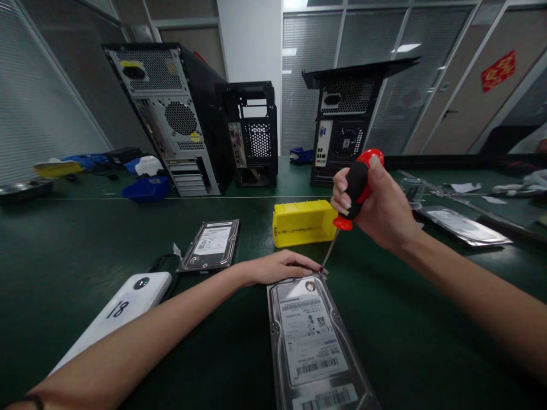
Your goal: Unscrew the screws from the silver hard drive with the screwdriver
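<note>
A silver hard drive [314, 336] with a printed label lies on the green table close to me. My left hand [293, 267] grips its far end, with the fingers reaching to the far right corner. My right hand [380, 199] is closed around the red and black handle of a screwdriver [356, 188]. The screwdriver slants down to the left, and its tip meets that far right corner beside my left fingertips. Whether a screw sits under the tip is too small to tell.
Beyond the drive stands a yellow bin [304, 223]. A second hard drive [212, 245] and a white power bank [115, 313] marked 18 lie to the left. Another drive [465, 225] lies at right. Computer cases [166, 119] stand along the back near a blue bin [146, 189].
</note>
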Demonstrator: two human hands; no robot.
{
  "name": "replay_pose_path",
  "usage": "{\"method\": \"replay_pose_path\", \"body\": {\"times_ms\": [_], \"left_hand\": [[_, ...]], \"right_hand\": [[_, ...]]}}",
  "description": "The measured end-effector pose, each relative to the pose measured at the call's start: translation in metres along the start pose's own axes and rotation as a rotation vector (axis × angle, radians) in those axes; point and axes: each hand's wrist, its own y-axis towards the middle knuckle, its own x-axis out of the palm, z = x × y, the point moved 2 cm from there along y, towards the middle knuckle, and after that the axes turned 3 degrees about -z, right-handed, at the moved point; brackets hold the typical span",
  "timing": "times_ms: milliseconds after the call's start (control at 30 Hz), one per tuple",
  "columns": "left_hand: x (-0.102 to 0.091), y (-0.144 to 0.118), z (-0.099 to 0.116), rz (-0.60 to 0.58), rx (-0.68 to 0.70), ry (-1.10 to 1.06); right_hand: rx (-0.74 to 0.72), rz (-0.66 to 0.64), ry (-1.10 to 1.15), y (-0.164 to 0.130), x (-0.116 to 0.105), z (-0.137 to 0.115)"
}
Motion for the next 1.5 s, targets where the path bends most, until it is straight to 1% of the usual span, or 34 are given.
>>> {"method": "replay_pose_path", "body": {"times_ms": [100,167,233,300,400,500,567,700,867,1067,1133,1300,1500], "left_hand": [[-0.0003,0.0001,-0.0008,0.001,0.001,0.006],[-0.0004,-0.0002,-0.0008,0.001,-0.003,-0.001],[-0.0003,-0.0007,0.0001,-0.005,-0.003,-0.01],[-0.0002,-0.0012,0.0009,-0.01,-0.005,-0.012],[-0.0006,-0.0013,0.0008,-0.004,-0.008,-0.006],[-0.0011,-0.0005,-0.0008,0.007,-0.005,0.009],[-0.0013,0.0001,-0.0018,0.015,-0.003,0.014],[-0.0011,0.0003,-0.0025,0.021,-0.016,-0.004],[-0.0024,0.0001,-0.0042,0.018,-0.015,-0.009],[-0.0028,0.0002,-0.0058,0.011,-0.005,-0.021],[-0.0025,0.0002,-0.0054,0.007,0.001,-0.021],[-0.002,-0.0003,-0.0034,0.004,0.004,-0.021],[-0.0015,-0.0011,-0.0015,-0.017,0.019,-0.023]], "right_hand": [[-0.011,0.059,0.117,-0.0006,0.0005,0.0006],[0.004,0.082,0.137,-0.001,0.0003,0.001],[0.046,0.064,0.147,-0.0012,0.0006,0.0021],[0.054,0.033,0.162,-0.0012,0.0012,0.0029],[0.007,-0.007,0.143,-0.0012,0.0021,0.0033],[0.009,-0.042,0.077,-0.0019,0.0033,0.0036],[0.012,-0.03,0.064,-0.0031,0.0036,0.0031],[0.0,0.045,0.114,-0.0059,0.0033,0.0013],[-0.013,0.025,0.145,-0.0072,0.0058,0.0029],[-0.081,0.085,0.106,-0.0065,0.005,0.0054],[-0.07,0.084,0.127,-0.0062,0.0041,0.0049],[0.015,0.08,0.142,-0.0075,0.0044,0.0028],[-0.05,0.079,0.108,-0.0082,0.0059,0.0028]]}}
